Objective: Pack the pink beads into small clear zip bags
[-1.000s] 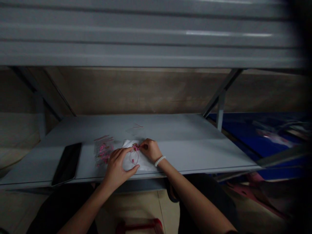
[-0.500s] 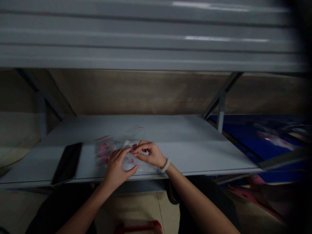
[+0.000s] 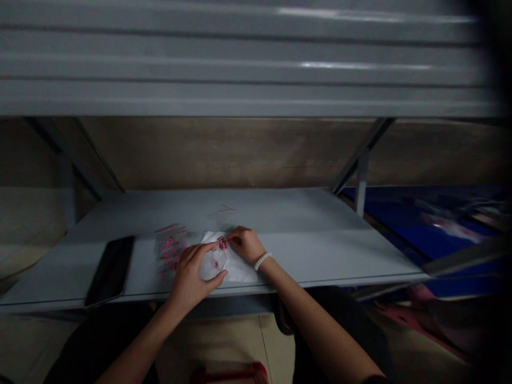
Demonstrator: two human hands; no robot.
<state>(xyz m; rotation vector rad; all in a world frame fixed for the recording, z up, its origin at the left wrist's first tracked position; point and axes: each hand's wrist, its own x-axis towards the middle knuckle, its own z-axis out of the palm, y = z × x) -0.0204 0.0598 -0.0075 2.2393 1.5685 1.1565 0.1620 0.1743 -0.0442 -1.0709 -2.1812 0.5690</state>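
Note:
A small pink beaded bracelet (image 3: 223, 244), with a bead cluster and a thin cord loop, lies on a white sheet or bag (image 3: 242, 271) near the table's front edge. My left hand (image 3: 194, 271) is at its left with thumb and fingers spread apart; the index fingertip touches the bead cluster. At the cluster's right side, my right hand (image 3: 248, 245) has its fingertips pinched on what looks like the bracelet's pink cord. The exact grip is too small to make out. A white bead bracelet (image 3: 263, 260) circles my right wrist.
Left of my hands is a clear zip bag (image 3: 172, 250) of pink beads. A black phone (image 3: 111, 269) lies further left on the table (image 3: 304, 234). Thin pinkish strips (image 3: 227, 208) lie behind. A grey slatted panel (image 3: 240, 64) hangs above; a red stool (image 3: 256, 368) stands below.
My right hand has shifted slightly right, away from my left fingertips, so the bead cluster now shows between them. My left hand has stayed almost in place.

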